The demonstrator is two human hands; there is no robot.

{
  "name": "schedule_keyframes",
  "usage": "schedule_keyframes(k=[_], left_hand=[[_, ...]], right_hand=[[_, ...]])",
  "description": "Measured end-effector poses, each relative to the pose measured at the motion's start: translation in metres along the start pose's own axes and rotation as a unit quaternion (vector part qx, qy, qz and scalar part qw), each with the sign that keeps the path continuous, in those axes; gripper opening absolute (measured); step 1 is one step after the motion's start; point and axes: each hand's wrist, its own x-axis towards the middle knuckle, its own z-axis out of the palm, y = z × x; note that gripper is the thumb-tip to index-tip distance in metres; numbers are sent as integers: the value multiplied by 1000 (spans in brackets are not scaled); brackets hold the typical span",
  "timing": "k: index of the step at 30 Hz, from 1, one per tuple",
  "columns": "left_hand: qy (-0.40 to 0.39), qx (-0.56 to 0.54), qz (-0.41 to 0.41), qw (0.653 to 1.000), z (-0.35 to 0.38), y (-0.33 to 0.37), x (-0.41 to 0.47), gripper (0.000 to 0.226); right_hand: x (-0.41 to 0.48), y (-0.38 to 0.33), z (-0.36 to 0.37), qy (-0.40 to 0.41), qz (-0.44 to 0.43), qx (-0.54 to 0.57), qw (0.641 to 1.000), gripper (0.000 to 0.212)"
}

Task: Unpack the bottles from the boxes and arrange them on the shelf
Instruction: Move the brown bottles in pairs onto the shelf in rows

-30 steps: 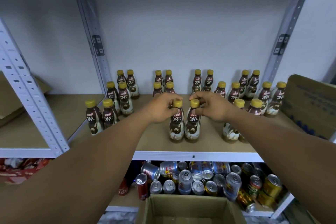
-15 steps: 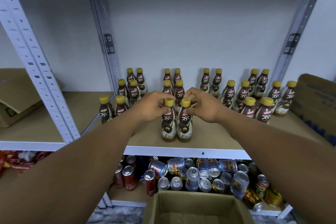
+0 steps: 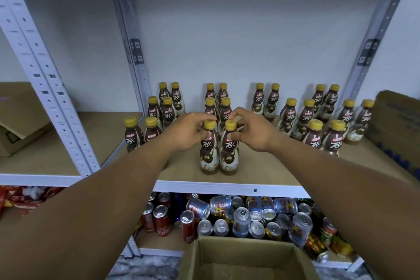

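Head view. The open box [image 3: 245, 257] below is cut off by the lower edge, and its inside is too dim to read. The carton [image 3: 396, 125] at far right is cropped. The left palm and the necks of both held bottles are hidden behind the hands.

The left hand [image 3: 188, 132] has its fingers [image 3: 205, 119] curled, thumb and forefinger pinching the yellow cap of the left bottle [image 3: 209, 154]. The right hand [image 3: 252, 132] pinches the cap of the right bottle [image 3: 228, 154], with its forefinger on top and its thumb at the neck. Both bottles stand upright, touching each other, on the shelf [image 3: 227, 186] directly beneath the fingertips. Further rows of bottles [image 3: 316, 134] stand beyond and to either side of the fingers (in pairs). Loose cans [image 3: 241, 218] lie on the tier below the wrists.

Compared with half a second ago, both pinches are unchanged and the pair stands in the same place near the front edge.
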Motion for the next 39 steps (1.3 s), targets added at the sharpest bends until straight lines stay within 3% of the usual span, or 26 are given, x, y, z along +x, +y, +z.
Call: schedule_keyframes(k=[18,22,26,33,39], left_hand=[[-9,4,-22,1000,-1,3,-4,59],[-24,2,-29,999,-5,14,-7,74],[-14,57,-32,998,-10,27,-6,73],[17,94,25,995,-7,90,15,50],[-8,100,55,993,23,145,48,32]], right_hand=[[-1,-1,-3,-6,-9,-25,1000,41],[-3,-3,-4,-14,-1,-11,1000,53],[-9,-8,-12,-20,0,-11,1000,61],[-32,-1,-80,13,9,-79,997,28],[-58,36,-161,52,42,-159,985,19]])
